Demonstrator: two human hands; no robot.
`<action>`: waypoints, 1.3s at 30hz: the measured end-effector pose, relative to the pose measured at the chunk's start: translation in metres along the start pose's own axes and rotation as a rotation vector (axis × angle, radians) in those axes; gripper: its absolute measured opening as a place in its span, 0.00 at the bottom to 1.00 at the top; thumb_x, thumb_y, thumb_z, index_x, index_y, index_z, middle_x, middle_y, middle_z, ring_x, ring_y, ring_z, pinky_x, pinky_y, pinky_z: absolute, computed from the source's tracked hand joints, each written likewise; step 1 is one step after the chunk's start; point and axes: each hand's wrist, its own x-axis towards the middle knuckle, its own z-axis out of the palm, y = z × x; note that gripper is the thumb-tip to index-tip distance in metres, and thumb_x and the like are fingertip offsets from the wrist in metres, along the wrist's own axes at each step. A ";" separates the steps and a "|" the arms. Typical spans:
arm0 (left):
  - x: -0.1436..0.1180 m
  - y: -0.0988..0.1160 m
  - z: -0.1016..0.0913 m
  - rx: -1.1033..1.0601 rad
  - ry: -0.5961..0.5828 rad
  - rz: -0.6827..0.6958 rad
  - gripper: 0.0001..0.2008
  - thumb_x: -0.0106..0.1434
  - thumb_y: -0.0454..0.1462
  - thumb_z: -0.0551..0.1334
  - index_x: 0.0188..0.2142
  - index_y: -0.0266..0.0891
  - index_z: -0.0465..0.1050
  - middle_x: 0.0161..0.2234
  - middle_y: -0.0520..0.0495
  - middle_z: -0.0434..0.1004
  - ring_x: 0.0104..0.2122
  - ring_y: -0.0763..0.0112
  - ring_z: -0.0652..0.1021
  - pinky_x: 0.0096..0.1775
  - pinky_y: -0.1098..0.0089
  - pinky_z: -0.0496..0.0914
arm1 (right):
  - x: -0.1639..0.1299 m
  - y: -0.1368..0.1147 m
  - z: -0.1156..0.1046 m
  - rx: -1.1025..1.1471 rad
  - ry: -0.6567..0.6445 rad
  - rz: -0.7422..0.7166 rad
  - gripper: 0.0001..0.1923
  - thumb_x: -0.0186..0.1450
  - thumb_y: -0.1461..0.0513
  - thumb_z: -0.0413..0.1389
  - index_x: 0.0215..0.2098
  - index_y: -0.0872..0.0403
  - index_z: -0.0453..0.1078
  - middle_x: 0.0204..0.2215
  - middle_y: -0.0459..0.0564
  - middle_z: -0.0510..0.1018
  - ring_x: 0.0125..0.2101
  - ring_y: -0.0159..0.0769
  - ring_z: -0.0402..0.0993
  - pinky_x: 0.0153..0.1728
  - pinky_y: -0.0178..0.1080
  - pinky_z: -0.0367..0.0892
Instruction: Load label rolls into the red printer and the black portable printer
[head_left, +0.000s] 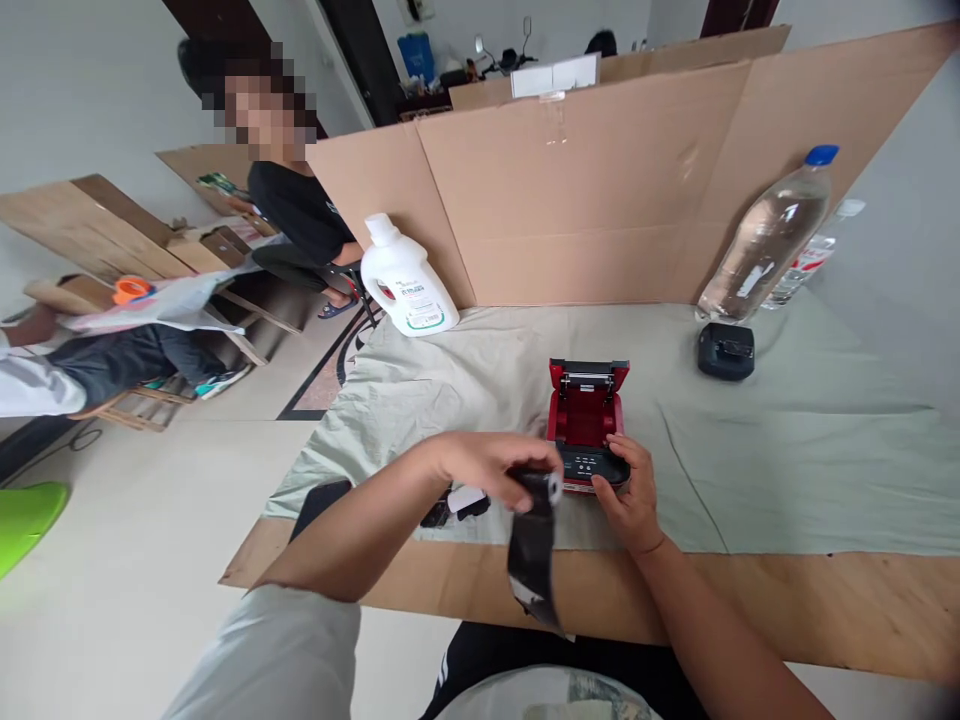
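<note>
A small red and black printer sits open on the pale cloth, its lid tipped back and its red compartment bare. My right hand rests on its front edge, fingers around the black panel. Just left of the printer, my left hand holds a black roll. A dark strip hangs down from that roll, over the table's front edge.
A white detergent bottle stands at the back left, a clear water bottle at the back right with a small black device before it. Small black and white items lie under my left wrist. Cardboard walls rise behind. A seated person is at far left.
</note>
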 end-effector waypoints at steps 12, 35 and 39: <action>0.122 -0.035 -0.015 1.008 0.431 -0.279 0.13 0.56 0.35 0.64 0.42 0.38 0.73 0.45 0.41 0.78 0.49 0.53 0.76 0.52 0.57 0.65 | 0.001 -0.010 -0.006 -0.230 -0.001 -0.171 0.10 0.61 0.61 0.60 0.41 0.47 0.72 0.49 0.51 0.70 0.54 0.47 0.63 0.51 0.53 0.66; 0.087 -0.064 -0.010 0.654 1.246 0.381 0.24 0.71 0.47 0.46 0.60 0.37 0.57 0.58 0.35 0.62 0.60 0.58 0.63 0.59 0.54 0.60 | 0.001 -0.010 -0.003 -0.243 0.051 -0.125 0.08 0.60 0.58 0.59 0.36 0.50 0.66 0.45 0.53 0.70 0.50 0.47 0.64 0.49 0.54 0.65; 0.085 -0.081 0.010 0.530 1.271 0.472 0.23 0.71 0.47 0.45 0.59 0.37 0.59 0.53 0.36 0.67 0.54 0.59 0.69 0.56 0.54 0.63 | 0.000 -0.010 -0.004 -0.258 0.053 -0.113 0.09 0.60 0.57 0.59 0.37 0.50 0.67 0.48 0.54 0.68 0.52 0.48 0.63 0.50 0.55 0.64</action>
